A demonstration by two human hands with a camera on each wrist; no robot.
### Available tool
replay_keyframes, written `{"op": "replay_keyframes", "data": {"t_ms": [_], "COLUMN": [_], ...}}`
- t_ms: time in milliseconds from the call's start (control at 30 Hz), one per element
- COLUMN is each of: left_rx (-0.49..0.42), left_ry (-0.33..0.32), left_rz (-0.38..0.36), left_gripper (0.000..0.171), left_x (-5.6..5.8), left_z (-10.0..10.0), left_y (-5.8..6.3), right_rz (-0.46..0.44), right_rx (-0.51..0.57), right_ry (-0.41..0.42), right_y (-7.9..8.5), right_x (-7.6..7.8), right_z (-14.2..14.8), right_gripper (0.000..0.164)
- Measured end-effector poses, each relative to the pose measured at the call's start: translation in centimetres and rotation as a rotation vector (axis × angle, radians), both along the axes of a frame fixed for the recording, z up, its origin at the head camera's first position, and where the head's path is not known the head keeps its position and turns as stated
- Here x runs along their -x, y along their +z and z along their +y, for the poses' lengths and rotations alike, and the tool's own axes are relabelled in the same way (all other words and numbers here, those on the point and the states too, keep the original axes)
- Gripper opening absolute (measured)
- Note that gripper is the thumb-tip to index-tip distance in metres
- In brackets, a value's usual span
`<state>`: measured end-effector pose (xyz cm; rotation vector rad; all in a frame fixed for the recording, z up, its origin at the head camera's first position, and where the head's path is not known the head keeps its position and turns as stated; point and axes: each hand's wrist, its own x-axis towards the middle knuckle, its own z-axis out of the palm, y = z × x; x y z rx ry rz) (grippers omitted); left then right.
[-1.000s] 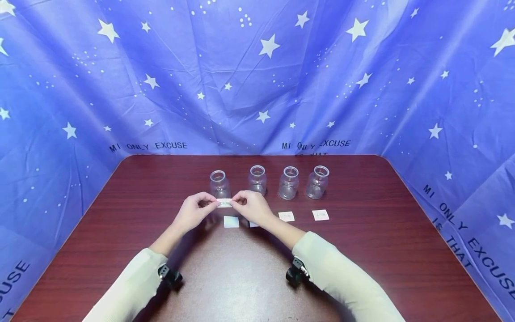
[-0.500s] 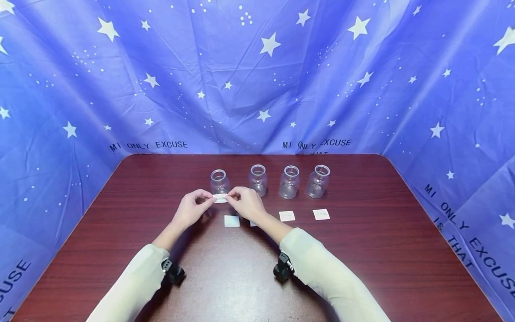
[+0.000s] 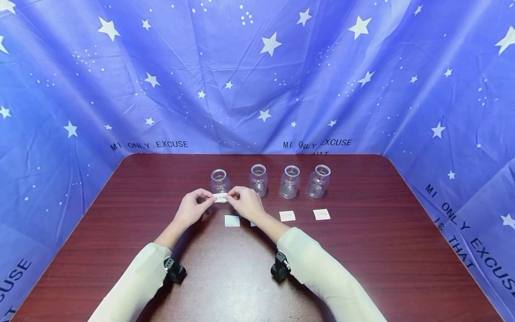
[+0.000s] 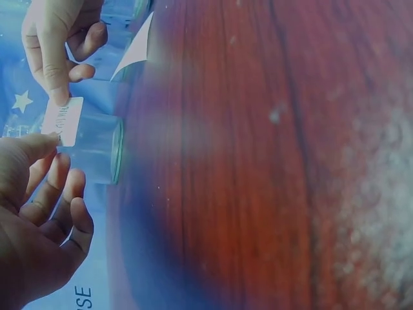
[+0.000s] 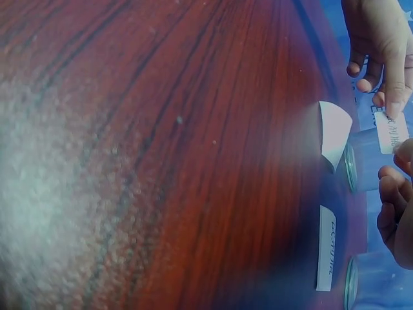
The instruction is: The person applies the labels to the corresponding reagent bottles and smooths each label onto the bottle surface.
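Note:
A small white label (image 3: pixel 220 197) with dark printed characters is stretched level across the front of the leftmost clear glass jar (image 3: pixel 219 179). My left hand (image 3: pixel 192 208) pinches its left end between thumb and index finger. Its right end is pinched the same way by my right hand (image 3: pixel 247 206). In the left wrist view the label (image 4: pixel 72 118) overlaps the jar's side (image 4: pixel 97 152), its print facing me. The other fingers of both hands curl loosely beside the jar. Just below the hands a blank pale paper piece (image 3: pixel 232 221) lies on the table.
Three more open glass jars stand in a row to the right: one near my right hand (image 3: pixel 258 180), then a middle jar (image 3: pixel 289 183) and an end jar (image 3: pixel 318 182). Printed labels (image 3: pixel 287 216) (image 3: pixel 321 214) lie before them. My right wrist partly covers another paper (image 3: pixel 253 224).
Both hands have moved the label slightly left and away from me, up against the leftmost jar in the head view. During the last half second they have barely moved.

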<state>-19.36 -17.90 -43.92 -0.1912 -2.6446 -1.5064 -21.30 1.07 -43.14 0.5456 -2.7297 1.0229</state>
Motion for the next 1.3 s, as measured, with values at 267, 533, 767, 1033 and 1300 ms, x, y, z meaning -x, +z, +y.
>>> {"op": "replay_keyframes", "data": {"t_ms": [267,533,767,1033,1300], "left_rx": [0.019,0.009,0.027,0.037,0.072], "left_ry": [0.022,0.028,0.036,0.035,0.050], "left_rz": [0.023,0.012,0.021,0.017,0.009], "left_gripper": [0.015,0.016,0.016,0.015,0.016], "left_x": [0.07,0.17,0.31,0.44,0.54], "left_z": [-0.02,-0.08,0.01,-0.01,0.00], "left_y": [-0.12,-0.15,-0.18,-0.11,0.14], "right_rz": [0.013,0.003,0.006,0.000,-0.008], "right_rx": [-0.021,-0.046,-0.042,-0.037,-0.042], "right_ry": [-0.014,-0.026,-0.036,-0.038,-0.048], "right_y": [-0.19,-0.09,-0.12,-0.20,-0.20], "right_x": [0.07,0.22,0.23,0.27,0.40], "right_z": [-0.27,-0.48,-0.48,-0.49,-0.56], "right_gripper": [0.012,0.013,0.014,0.014,0.013]}}
